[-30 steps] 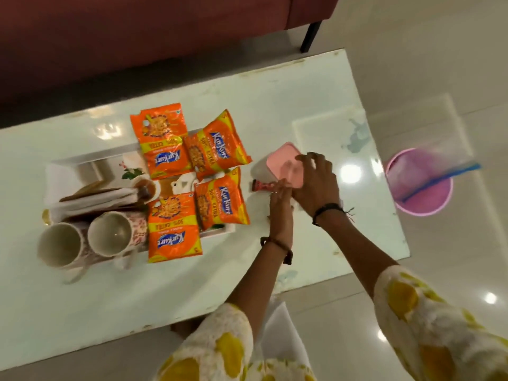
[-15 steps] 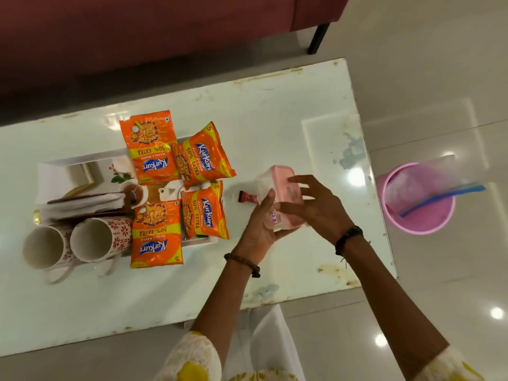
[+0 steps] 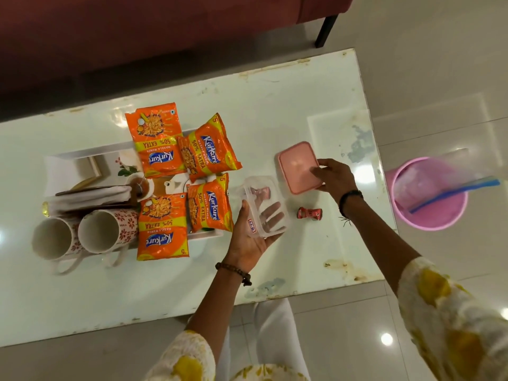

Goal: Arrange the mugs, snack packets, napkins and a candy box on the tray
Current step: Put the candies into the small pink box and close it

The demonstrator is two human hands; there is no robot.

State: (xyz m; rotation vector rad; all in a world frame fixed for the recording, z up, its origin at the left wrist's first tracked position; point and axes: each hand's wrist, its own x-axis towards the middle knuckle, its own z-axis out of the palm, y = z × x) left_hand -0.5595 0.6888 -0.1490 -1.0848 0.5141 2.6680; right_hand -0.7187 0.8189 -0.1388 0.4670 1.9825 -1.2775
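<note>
My left hand [image 3: 248,243] cradles the clear plastic candy box [image 3: 262,206], lid off, with one red candy inside. My right hand [image 3: 334,177] grips the pink lid [image 3: 297,166] by its near right corner, low over the table. A loose red candy [image 3: 309,213] lies on the table between my hands. The white tray [image 3: 70,156] at the left carries several orange snack packets [image 3: 162,225], folded napkins [image 3: 90,198] and two white mugs [image 3: 107,232] with red flowers, lying on their sides.
The pale glass table [image 3: 288,105] ends just right of my right wrist. A pink bucket [image 3: 428,193] with a blue handle stands on the tiled floor at the right. A dark red sofa [image 3: 137,28] runs along the far side.
The closed box was lifted in both hands. Now the lid is off: my right hand carried it right and up, my left hand keeps the open box.
</note>
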